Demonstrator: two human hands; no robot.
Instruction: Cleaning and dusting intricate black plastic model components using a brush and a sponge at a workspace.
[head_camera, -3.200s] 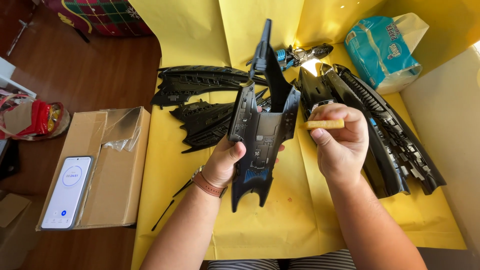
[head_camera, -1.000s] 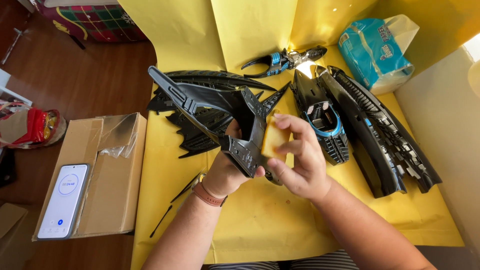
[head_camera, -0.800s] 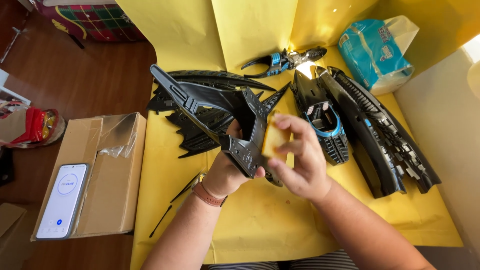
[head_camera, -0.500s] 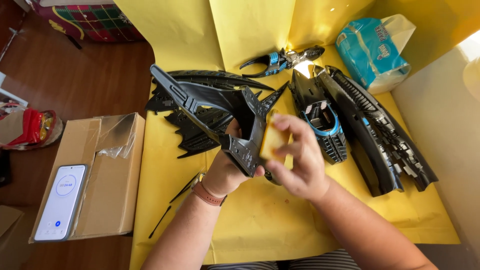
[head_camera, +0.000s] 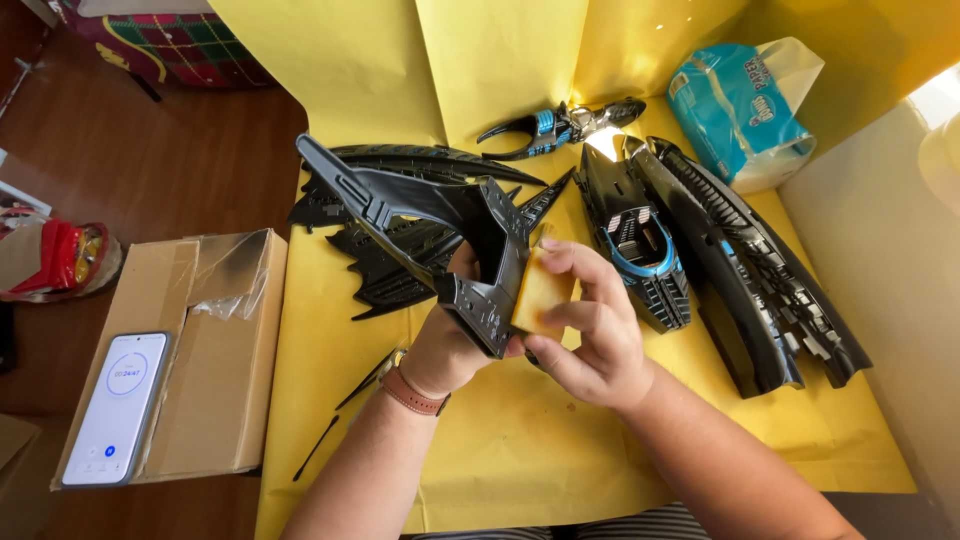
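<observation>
Head view | left hand (head_camera: 455, 345) is gripping black winged shell (head_camera: 440, 235) from below, above yellow paper (head_camera: 520, 450) | right hand (head_camera: 590, 335) is pinching yellow sponge (head_camera: 540, 295) against shell's right rim | advice: keeping shell braced, sponge flat, strokes short.

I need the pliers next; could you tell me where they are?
In the head view, the pliers lie on the yellow paper at the top centre, left of the tissue pack.
</observation>
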